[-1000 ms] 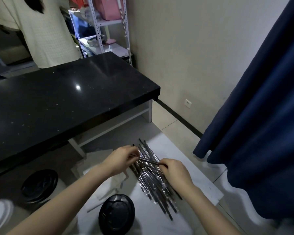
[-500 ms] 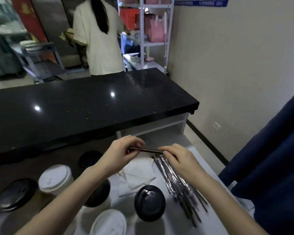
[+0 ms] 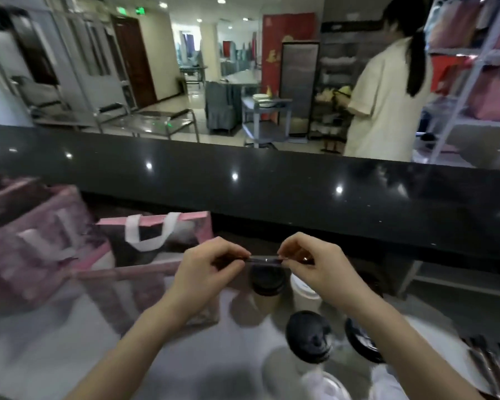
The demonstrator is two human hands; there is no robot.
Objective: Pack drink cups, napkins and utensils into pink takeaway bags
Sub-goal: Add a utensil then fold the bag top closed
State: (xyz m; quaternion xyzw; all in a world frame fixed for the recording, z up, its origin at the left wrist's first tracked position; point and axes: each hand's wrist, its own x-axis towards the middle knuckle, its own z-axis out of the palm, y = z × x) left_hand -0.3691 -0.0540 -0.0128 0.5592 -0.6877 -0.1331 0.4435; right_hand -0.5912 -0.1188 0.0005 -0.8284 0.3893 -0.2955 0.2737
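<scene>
As fingers (image 3: pixel 228 254) curl, both pinch straw (image 3: pixel 264 259) — left hand (image 3: pixel 205 272), right hand (image 3: pixel 318 264).

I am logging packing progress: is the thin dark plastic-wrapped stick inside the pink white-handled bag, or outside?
Outside: left hand and right hand pinch the stick, clear of the bag.

Two pink bags (image 3: pixel 41 241), three black-lidded cups (image 3: pixel 308 336), two white-lidded cups (image 3: pixel 303 291), one held straw (image 3: pixel 264 259).
</scene>
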